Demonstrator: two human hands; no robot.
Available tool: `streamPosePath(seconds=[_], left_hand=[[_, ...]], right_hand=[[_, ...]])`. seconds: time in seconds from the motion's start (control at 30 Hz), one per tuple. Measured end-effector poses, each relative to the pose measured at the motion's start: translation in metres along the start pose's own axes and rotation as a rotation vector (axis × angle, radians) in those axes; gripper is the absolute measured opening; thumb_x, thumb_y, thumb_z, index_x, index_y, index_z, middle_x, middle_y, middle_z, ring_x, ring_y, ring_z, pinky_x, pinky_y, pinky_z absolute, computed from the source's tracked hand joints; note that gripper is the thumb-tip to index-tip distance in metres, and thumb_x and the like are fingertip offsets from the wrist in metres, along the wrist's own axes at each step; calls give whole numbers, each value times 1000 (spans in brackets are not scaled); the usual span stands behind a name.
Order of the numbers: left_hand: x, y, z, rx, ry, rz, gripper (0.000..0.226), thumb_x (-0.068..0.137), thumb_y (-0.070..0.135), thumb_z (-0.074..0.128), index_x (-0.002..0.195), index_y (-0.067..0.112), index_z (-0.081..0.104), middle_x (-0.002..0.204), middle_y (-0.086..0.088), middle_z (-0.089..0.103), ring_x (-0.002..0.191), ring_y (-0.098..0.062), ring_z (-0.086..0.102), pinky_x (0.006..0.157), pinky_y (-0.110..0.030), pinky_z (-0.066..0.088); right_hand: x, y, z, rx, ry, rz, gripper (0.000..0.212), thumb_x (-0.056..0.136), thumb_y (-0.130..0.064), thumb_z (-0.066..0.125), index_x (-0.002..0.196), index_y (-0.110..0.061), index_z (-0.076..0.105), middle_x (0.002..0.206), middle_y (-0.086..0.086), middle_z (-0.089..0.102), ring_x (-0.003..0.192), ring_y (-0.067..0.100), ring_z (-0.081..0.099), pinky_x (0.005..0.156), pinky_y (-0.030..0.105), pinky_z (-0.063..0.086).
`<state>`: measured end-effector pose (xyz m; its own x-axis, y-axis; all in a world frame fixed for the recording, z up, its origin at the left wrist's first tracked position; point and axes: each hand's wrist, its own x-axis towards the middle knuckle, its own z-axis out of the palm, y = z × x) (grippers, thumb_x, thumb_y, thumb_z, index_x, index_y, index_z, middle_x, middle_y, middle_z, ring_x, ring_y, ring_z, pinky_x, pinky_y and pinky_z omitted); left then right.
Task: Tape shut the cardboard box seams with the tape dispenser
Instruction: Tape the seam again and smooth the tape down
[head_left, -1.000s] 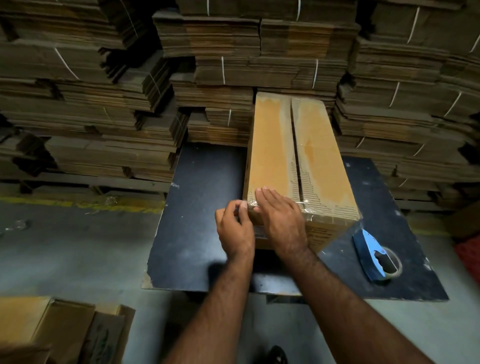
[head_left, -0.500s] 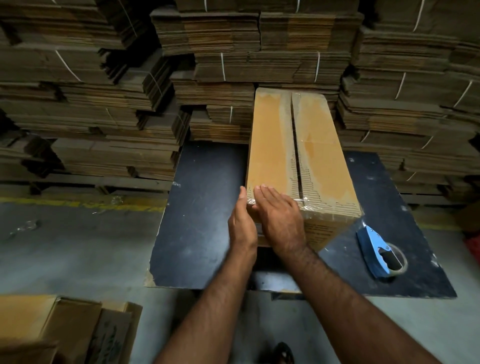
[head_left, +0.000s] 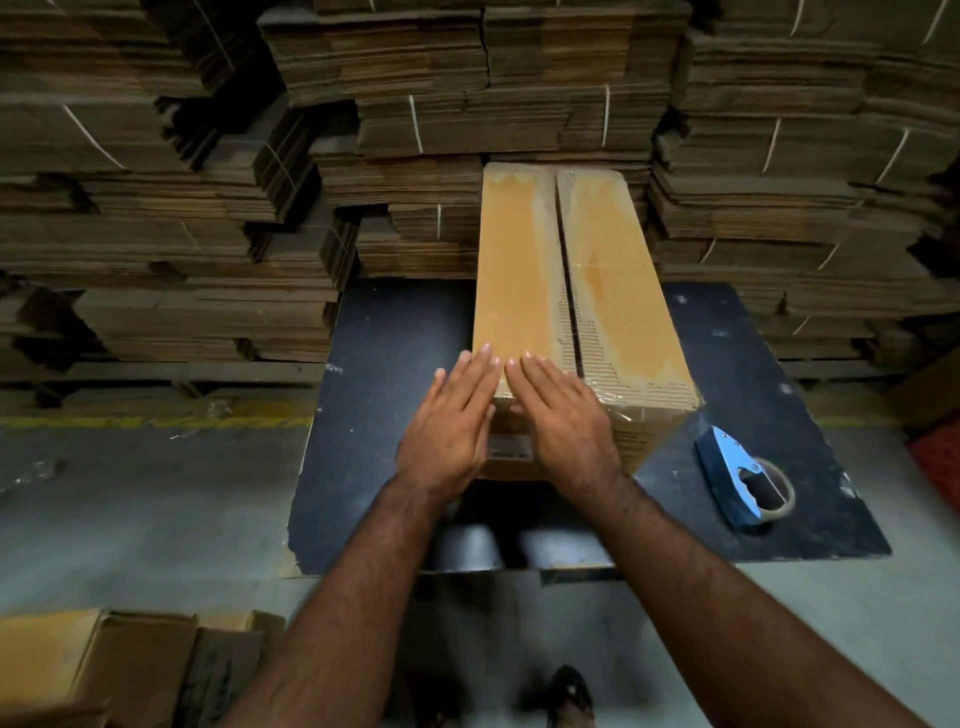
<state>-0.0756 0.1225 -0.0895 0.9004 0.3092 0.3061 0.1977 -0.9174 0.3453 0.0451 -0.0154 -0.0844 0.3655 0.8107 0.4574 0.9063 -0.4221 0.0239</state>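
Brown cardboard box (head_left: 566, 291) lay lengthwise away from the person on the black table (head_left: 395, 332), centre seam untaped. Both hands, left hand (head_left: 447, 421) and right hand (head_left: 561, 415), pressed flat-fingered on its near corner. Nearer the right hand lay the blue tape dispenser (head_left: 737, 478).

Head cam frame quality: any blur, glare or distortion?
Head view: dim warehouse light, wide-angle bowing of the stacked cardboard at the edges; glare on the clear tape at the box near edge; forearms and lower frame soft with motion blur; both hands and the blue tape dispenser fairly sharp.
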Motion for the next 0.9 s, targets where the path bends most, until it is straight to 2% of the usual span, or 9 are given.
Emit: streamPosePath(seconds=[0.07,0.13,0.2,0.3,0.43,0.53,0.63,0.73,0.9], left_hand=[[8,-3,-6,69,-48,17,61,105,43,14,160,18,17,169,3,6,155,-15,-4,126,-43,6],[18,-5,-10,85,-69,46,65,104,49,11,160,17,17,168,3,6,155,-16,-6,126,-43,5],[24,-7,-6,98,-75,71,64,104,50,14,159,17,20,168,2,9,155,-16,-2,126,-45,11],[23,-16,2,175,-38,151,58,105,43,28,157,18,31,166,0,21,154,-22,13,123,-49,20],[21,-18,-9,269,-28,272,55,105,38,27,158,25,27,168,4,14,155,-20,6,123,-51,10],[24,-3,-6,195,-27,256,55,108,40,27,159,21,24,168,3,14,155,-17,2,124,-49,7],[27,-1,5,98,-1,173,54,106,30,44,156,13,33,165,-3,25,154,-20,12,123,-50,16],[29,-7,5,156,16,253,58,100,22,58,153,10,38,162,-7,31,152,-26,21,124,-47,14],[37,1,-3,239,-20,281,54,107,40,31,152,13,41,160,-5,36,151,-24,27,124,-43,10]], right_hand=[[3,6,-6,18,-54,-44,54,93,-27,59,143,-7,51,145,14,52,135,27,48,109,41,39],[4,14,-11,24,-74,-6,53,100,-39,46,141,-6,52,145,14,53,136,26,48,111,41,36],[4,22,-11,0,-65,62,55,103,-40,35,141,-5,52,144,13,54,135,26,49,112,41,35],[-3,26,-4,-37,-64,57,54,104,-40,35,144,-6,49,146,12,52,137,24,47,111,42,37],[-3,33,-9,-35,-103,-35,57,103,-42,34,144,-5,48,148,14,49,138,25,46,111,43,40],[2,42,-16,16,-136,-54,62,103,-45,29,143,-3,50,147,16,50,137,27,47,112,41,36],[-6,41,-8,-31,-56,-23,53,103,-36,38,141,-2,52,145,17,52,135,28,49,113,39,33],[-8,38,-2,-12,-27,-15,50,103,-35,44,141,-3,52,144,16,53,135,28,49,112,42,38],[2,55,-15,56,-105,-45,61,103,-46,30,139,-4,55,142,15,56,133,28,52,107,44,45]])
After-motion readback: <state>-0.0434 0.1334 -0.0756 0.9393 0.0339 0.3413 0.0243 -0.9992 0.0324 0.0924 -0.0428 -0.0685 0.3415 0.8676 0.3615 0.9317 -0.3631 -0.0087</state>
